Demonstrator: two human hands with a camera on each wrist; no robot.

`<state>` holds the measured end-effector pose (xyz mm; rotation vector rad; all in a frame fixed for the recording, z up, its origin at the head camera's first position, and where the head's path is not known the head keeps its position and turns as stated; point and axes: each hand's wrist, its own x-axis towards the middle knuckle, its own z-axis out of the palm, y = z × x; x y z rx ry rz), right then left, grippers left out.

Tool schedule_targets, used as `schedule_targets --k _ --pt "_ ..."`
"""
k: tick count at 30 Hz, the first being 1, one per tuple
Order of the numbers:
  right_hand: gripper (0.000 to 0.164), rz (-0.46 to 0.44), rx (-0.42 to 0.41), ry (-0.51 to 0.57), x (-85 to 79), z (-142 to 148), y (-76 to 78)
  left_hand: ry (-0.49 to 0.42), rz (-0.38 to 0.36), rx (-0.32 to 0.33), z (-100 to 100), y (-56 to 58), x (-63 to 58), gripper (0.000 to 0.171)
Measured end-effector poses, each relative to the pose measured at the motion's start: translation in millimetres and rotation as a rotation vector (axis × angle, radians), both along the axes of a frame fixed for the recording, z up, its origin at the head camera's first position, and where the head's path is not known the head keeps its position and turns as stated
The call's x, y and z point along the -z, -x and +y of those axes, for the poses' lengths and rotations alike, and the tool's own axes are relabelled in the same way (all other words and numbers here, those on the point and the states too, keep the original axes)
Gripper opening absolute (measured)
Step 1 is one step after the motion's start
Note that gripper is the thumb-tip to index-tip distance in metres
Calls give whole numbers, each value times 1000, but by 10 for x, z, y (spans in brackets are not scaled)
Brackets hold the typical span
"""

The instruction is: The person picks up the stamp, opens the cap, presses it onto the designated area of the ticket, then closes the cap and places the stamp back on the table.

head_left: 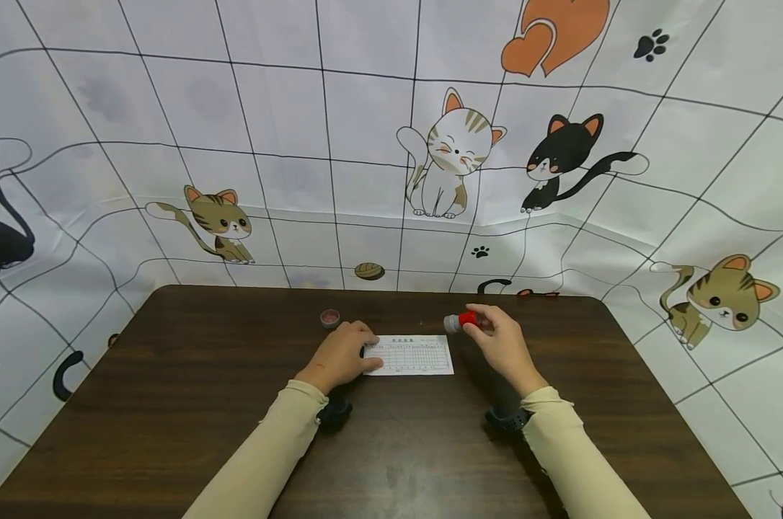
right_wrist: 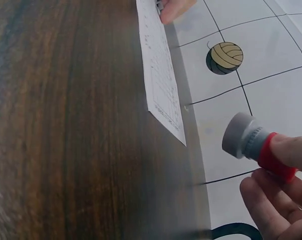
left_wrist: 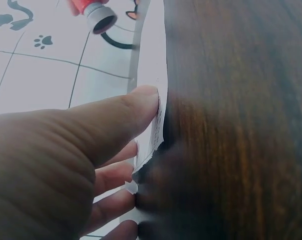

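Bare wood along the left and right edges of the desk (head_left: 138, 389) leaves wide lanes outside both sleeves (head_left: 268, 447); a central lane runs between them to the near side of the paper (head_left: 417, 357). The left hand (head_left: 341, 355) blocks the paper's left end; the right hand (head_left: 503, 344), holding a red-and-grey cylinder (head_left: 461, 321), obstructs its far right corner. Beyond the paper, a narrow strip reaches the desk's far edge, bounded by a small round container (head_left: 329, 318) and the upright backdrop (head_left: 288, 180).

The left hand (head_left: 343, 354) partly hides the white rectangular paper sheet (head_left: 417, 356), its print illegibly small; the left wrist view's top edge cuts off the red-and-grey cylinder (left_wrist: 98, 14).
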<state>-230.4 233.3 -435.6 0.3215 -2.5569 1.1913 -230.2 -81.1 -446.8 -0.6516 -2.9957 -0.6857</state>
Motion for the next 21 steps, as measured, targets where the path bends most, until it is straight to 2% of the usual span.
schedule_targets --k 5,12,21 --pt "49 17 7 23 -4 -29 -18 25 6 3 1 1 -2 46" --pt "39 -36 41 137 -5 -91 -21 28 0 2 9 9 16 47" --pt "36 -6 45 178 -13 -146 -37 60 30 9 9 8 32 51"
